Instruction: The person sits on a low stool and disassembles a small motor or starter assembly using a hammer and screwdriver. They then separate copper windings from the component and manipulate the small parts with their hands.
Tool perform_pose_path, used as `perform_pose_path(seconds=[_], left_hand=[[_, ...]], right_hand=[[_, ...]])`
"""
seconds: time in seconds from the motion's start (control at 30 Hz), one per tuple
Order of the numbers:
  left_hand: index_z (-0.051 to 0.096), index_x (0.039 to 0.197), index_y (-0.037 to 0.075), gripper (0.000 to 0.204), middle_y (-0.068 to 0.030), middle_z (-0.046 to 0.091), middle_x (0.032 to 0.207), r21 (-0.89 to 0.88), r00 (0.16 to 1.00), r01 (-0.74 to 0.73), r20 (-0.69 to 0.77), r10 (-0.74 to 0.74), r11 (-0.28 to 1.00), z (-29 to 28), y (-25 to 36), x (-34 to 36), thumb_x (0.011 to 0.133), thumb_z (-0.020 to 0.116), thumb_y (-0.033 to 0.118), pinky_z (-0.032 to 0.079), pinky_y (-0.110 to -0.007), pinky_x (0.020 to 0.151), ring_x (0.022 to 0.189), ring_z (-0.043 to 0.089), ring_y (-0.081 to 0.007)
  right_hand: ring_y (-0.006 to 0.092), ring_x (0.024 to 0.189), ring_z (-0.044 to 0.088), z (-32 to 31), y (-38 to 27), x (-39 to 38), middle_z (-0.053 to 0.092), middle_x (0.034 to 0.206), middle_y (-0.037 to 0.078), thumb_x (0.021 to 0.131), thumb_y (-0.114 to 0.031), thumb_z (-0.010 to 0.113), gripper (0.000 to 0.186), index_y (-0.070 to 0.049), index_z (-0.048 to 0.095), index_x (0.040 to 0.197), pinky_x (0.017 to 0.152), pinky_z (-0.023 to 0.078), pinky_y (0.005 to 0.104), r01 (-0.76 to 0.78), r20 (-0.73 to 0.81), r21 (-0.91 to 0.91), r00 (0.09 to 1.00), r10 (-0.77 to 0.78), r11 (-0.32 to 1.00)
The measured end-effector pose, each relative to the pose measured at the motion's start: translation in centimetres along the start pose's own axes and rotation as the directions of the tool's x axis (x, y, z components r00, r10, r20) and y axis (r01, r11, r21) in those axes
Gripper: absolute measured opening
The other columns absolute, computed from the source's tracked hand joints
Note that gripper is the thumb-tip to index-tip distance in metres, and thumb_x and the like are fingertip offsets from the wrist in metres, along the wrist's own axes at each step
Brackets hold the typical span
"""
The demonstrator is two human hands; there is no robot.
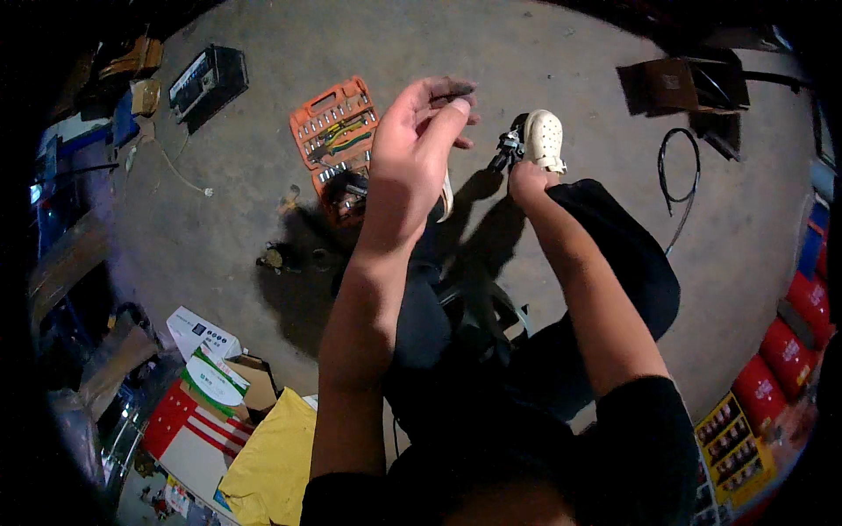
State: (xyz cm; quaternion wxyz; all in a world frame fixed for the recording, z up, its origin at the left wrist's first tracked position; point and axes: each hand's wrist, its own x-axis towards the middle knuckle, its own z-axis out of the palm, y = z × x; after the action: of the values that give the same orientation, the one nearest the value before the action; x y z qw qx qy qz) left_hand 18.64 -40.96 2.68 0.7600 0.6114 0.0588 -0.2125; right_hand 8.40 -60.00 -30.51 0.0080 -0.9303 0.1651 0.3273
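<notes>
My left hand (pixel 427 127) is raised in the middle of the view, fingers half curled and apart, with dark smudges on the fingertips. Nothing shows plainly in its grasp. Behind it on the floor lies an orange tool case (pixel 303 127), open, with sockets and pliers (pixel 346 131) in it. My right hand (pixel 530 181) is low beside a cream clog (pixel 545 138) on my foot; its fingers are hidden from view. Just left of it is a small dark and silver metal part (pixel 507 149), and whether the hand touches it cannot be made out.
A black box-shaped device (pixel 209 83) stands at the far left. Far right are a brown open carton (pixel 662 86) and a looped black hose (pixel 682 167). Cartons and a yellow bag (pixel 272 460) lie near left; red containers (pixel 787 351) line the right edge.
</notes>
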Motion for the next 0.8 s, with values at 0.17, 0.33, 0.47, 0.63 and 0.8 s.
perform_pose_path(seconds=[0.17,0.33,0.47,0.63,0.8], left_hand=[[0.056,0.106,-0.006,0.029,-0.0143,0.06,0.101,-0.118,0.971,-0.233,0.025,0.237,0.965,1.2,1.9,-2.5,0.087,0.05,0.015,0.044,-0.027,0.068,0.086,0.059,-0.0194],[0.054,0.112,-0.005,0.027,-0.0153,0.062,0.104,-0.038,0.995,-0.088,-0.051,0.086,0.995,0.9,3.5,-2.6,0.087,0.054,0.004,0.048,-0.026,0.075,0.089,0.06,-0.017],[0.056,0.111,-0.001,0.025,-0.0106,0.063,0.102,0.267,0.999,-0.028,-0.029,0.037,0.963,-1.4,1.6,0.2,0.087,0.054,0.007,0.047,-0.026,0.077,0.087,0.06,-0.014],[0.06,0.098,0.003,0.022,-0.0158,0.063,0.094,0.767,0.931,-0.125,0.309,-0.193,0.629,-4.8,-9.9,8.9,0.085,0.054,0.02,0.048,-0.037,0.077,0.09,0.062,-0.0292],[0.062,0.094,0.002,0.026,-0.017,0.065,0.088,0.928,0.816,-0.16,0.316,-0.484,0.337,-3.7,-24.4,11.7,0.082,0.058,0.025,0.048,-0.041,0.074,0.083,0.062,-0.0332]], right_hand=[[0.0234,0.082,0.067,-4.9,-1.2,-0.2,0.068,0.087,0.009,0.081,-0.016,0.058,0.014,-0.01,0.07,0.083,0.066,0.055,0.0325,0.219,0.002,-0.16,0.975,-0.221,0.963],[0.0241,0.078,0.068,-6.0,2.9,2.8,0.068,0.082,0.009,0.075,-0.012,0.062,0.01,-0.009,0.07,0.079,0.065,0.054,0.034,0.451,0.137,-0.273,0.892,-0.43,0.85],[0.0285,0.076,0.067,-6.9,4.6,3.7,0.067,0.08,0.011,0.07,-0.012,0.065,0.011,-0.007,0.07,0.079,0.065,0.054,0.0373,0.512,0.129,-0.197,0.859,-0.495,0.836],[0.0305,0.078,0.066,-10.8,5.0,5.5,0.067,0.08,0.014,0.066,-0.013,0.067,0.016,-0.005,0.069,0.08,0.067,0.054,0.0386,0.651,0.271,-0.172,0.753,-0.599,0.74],[0.0321,0.08,0.065,-11.0,7.0,7.4,0.066,0.08,0.015,0.062,-0.017,0.07,0.023,-0.005,0.069,0.082,0.068,0.053,0.0405,0.729,0.362,-0.151,0.67,-0.648,0.668]])
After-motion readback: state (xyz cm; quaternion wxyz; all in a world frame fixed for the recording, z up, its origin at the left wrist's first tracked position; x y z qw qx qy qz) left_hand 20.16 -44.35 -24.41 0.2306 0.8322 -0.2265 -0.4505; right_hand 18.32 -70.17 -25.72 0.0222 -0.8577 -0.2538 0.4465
